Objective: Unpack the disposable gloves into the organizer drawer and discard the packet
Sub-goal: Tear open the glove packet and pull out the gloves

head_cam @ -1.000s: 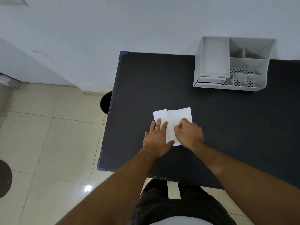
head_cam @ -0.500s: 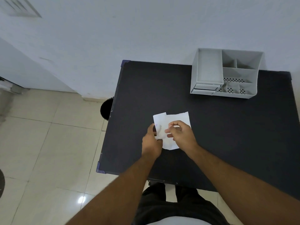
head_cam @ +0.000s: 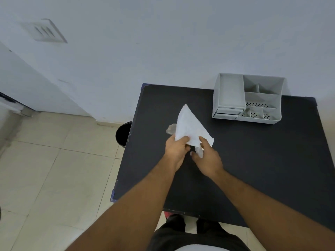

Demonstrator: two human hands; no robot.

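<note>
Packet (head_cam: 188, 125) lifted off table (head_cam: 253, 160) | both hands gripping | no legible print

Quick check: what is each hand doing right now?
Left hand: closed on the white packet, lifted off the table.
Right hand: pinching the packet's lower edge.

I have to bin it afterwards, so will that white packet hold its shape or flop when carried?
The white paper packet probably keeps some stiffness: it stands up pointed, pinched only at its lower edge by both hands. It looks thin and light, so it may crumple easily.
</note>
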